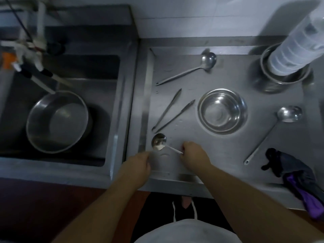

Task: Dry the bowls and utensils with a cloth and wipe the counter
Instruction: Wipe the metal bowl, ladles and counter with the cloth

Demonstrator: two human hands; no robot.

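While the cloth (pixel 296 176) lies unused at the worktop's (pixel 219 155) near right corner, I have a small ladle (pixel 159 142) in hand at the near left.

My right hand (pixel 193 153) has its fingers curled round the ladle's thin handle, the bowl end resting on the steel just beside my left hand (pixel 140 163), whose fingers are curled at the bowl's edge; I cannot tell whether they grip it. I judge it is held low so drips stay on the tray. Two ladles (pixel 206 61) (pixel 289 114), tongs (pixel 172 112) and stacked bowls (pixel 221 111) lie spread apart, presumably to drain. A pan (pixel 57 120) sits in the sink (pixel 115 120).
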